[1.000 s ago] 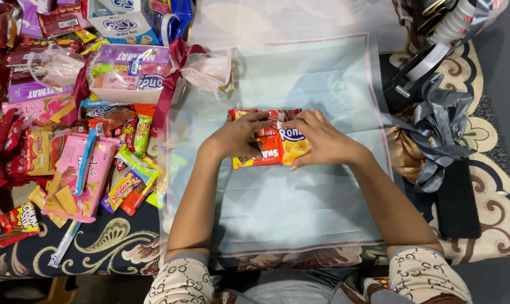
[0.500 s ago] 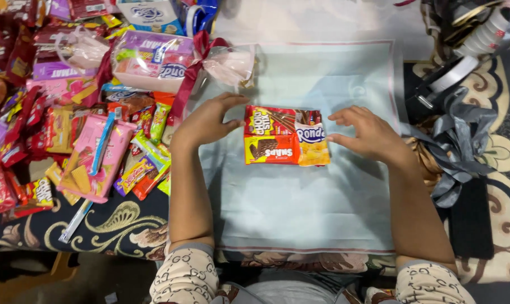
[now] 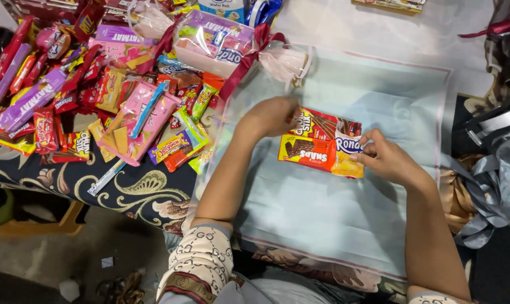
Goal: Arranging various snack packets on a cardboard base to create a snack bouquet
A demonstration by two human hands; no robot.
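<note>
Two hands tended a small stack of red and yellow snack packets (image 3: pixel 320 147) on a pale blue wrapping sheet (image 3: pixel 333 219).

The left hand (image 3: pixel 270 117) curled over the stack's upper left edge; the right hand (image 3: pixel 385 159) pinched its right edge, beside a heap of colourful sweets (image 3: pixel 97 95).

A bundle of snack packets (image 3: pixel 321 146) lies on the sheet (image 3: pixel 345 225), above its middle. The left hand (image 3: pixel 270 117) touches it at nine o'clock, the right hand (image 3: pixel 385 159) at three. A heap of sweets (image 3: pixel 91 95) lies beyond the sheet toward ten o'clock, ribbons (image 3: pixel 491 191) toward three.
</note>
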